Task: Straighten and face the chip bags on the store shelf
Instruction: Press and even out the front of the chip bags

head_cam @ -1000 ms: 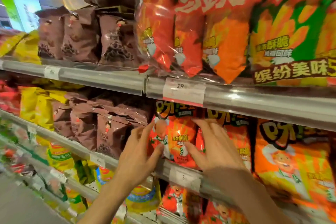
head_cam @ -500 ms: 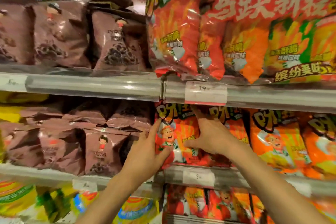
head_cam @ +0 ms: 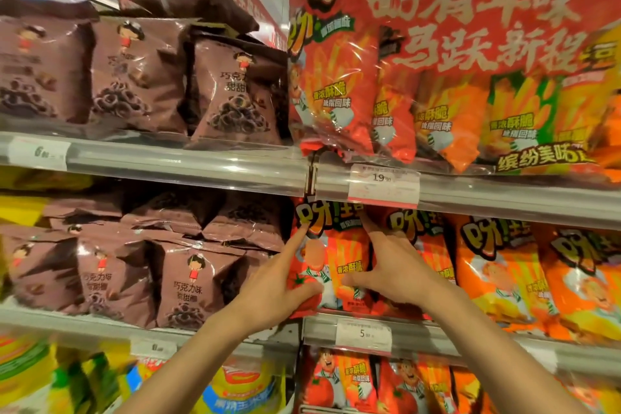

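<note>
Your left hand [head_cam: 279, 282] and right hand [head_cam: 396, 269] both hold the red chip bag [head_cam: 336, 259], which stands upright at the left end of the middle shelf [head_cam: 437, 336], just beside the orange bags [head_cam: 497, 272]. Left forefinger reaches to the bag's top corner, thumb pressing its face; the right hand's fingers curl behind its right edge, thumb in front.

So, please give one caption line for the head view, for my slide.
Both hands, left and right, hold a red chip bag upright on the middle shelf, beside brown bags.
</note>
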{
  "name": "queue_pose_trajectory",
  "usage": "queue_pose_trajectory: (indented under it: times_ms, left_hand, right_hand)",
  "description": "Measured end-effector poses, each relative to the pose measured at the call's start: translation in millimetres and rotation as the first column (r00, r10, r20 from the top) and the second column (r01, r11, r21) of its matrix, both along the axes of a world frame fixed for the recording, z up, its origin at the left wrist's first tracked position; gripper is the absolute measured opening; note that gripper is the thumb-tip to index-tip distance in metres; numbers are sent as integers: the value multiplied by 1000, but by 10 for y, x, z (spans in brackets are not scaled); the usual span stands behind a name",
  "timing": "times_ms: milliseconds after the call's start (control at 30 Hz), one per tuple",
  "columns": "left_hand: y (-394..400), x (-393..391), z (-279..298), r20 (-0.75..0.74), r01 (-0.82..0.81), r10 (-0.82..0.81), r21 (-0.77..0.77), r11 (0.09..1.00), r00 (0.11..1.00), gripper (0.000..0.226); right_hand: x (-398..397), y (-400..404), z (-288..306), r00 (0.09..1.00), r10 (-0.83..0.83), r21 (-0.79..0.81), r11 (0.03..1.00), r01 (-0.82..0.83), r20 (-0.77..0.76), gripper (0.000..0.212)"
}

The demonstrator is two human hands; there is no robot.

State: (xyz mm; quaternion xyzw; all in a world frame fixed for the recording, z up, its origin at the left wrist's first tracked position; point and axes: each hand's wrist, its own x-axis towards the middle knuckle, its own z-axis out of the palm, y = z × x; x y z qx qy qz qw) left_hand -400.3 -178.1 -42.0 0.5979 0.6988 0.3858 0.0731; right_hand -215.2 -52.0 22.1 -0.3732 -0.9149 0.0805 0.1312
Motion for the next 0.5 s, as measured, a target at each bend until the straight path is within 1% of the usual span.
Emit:
queue_pose_trajectory:
  times_ms: [67, 133, 233, 333, 400, 433, 467, 500]
  left_hand:
    - [31, -1, 32, 27, 8, -7, -31, 999, 1000, 96]
    - [61, 19, 78, 45, 3, 0, -52, 999, 999, 100]
    - [78, 50, 107, 66, 7, -2, -77, 997, 998, 104]
    - [91, 62, 120, 84, -16, 22, -79, 997, 996, 109]
    - [108, 60, 127, 125, -37, 45, -64, 997, 991, 113]
    - [94, 74, 129, 121, -45, 52, -59, 997, 991, 113]
    - [62, 99, 126, 71, -59, 63, -62, 996, 995, 111]
    - [9, 130, 123, -27, -83, 81, -73, 994, 996, 107]
  right_hand:
    - [-30, 30, 19, 997, 25, -29, 999, -22, 76, 117]
    - [-57, 59, 27, 990, 45, -47, 998, -39, 133, 125]
    - [-70, 50, 17, 991, 45, -63, 997, -37, 127, 125]
    - [-72, 15, -21, 992, 8, 8, 1000, -9, 127, 117]
    - [-77, 9, -53, 992, -11, 48, 999, 5, 128, 117]
    - [-77, 14, -64, 992, -15, 47, 999, 9, 128, 117]
    - [-73, 21, -70, 992, -13, 42, 999, 8, 125, 118]
    - [-67, 20, -66, 992, -8, 43, 999, 3, 123, 119]
